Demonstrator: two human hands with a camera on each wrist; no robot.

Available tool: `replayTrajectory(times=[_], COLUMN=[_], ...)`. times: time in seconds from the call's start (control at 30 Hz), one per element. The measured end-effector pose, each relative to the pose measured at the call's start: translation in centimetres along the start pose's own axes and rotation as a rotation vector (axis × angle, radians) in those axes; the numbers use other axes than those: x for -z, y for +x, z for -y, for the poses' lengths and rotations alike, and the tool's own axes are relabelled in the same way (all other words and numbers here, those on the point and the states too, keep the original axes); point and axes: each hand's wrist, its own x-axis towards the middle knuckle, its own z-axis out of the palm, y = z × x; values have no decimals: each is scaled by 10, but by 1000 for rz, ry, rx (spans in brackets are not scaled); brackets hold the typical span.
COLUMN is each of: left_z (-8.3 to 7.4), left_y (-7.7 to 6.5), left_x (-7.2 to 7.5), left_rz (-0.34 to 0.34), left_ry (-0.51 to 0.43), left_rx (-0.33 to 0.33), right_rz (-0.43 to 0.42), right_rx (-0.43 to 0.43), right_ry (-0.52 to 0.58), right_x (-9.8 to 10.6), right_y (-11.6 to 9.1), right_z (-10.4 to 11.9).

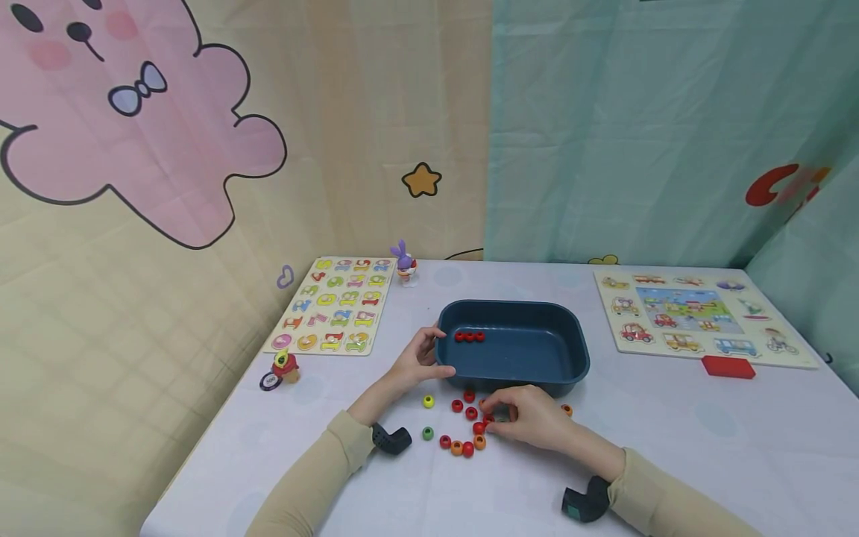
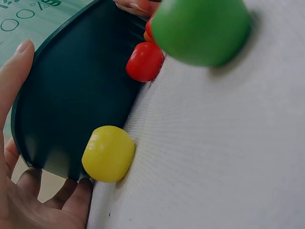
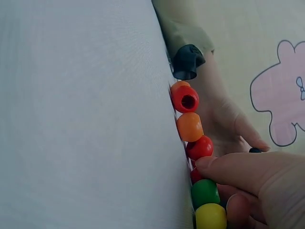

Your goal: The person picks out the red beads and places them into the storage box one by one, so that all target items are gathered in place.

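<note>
A dark blue rectangular tray (image 1: 517, 358) stands on the table with a short row of red beads (image 1: 470, 337) inside at its left. My left hand (image 1: 419, 362) holds the tray's left end, thumb on the near side and fingers round the outer wall. In front of the tray my right hand (image 1: 533, 418) pinches a red bead (image 1: 488, 420) between thumb and forefinger, low among loose beads. In the right wrist view the thumb partly covers that bead, and a green bead (image 3: 205, 192) and a yellow bead (image 3: 211, 217) lie close to the fingers.
Several red and orange beads (image 1: 467, 450) lie left of my right hand, with a yellow bead (image 1: 428, 401) and a green bead (image 1: 427, 432). A number board (image 1: 335, 306), a vehicle board (image 1: 705, 317), a red block (image 1: 728, 367) and small figurines (image 1: 285, 367) stand farther out.
</note>
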Motion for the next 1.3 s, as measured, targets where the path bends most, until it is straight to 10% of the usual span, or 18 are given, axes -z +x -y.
replayTrajectory(times=[0.3, 0.67, 1.03, 1.3], left_z=[-2, -5, 3, 4], left_y=[0, 0, -1, 1], left_x=[1, 2, 2, 2], left_rz=[25, 42, 14, 19], left_ry=[-32, -26, -35, -18], left_rx=[17, 27, -27, -40], right_rz=[-2, -86, -92, -6], right_rx=[30, 218, 23, -42], right_ry=[-36, 64, 307, 412], right_x=[10, 82, 116, 109], right_y=[-2, 30, 104, 121], right_z=[8, 26, -9, -36])
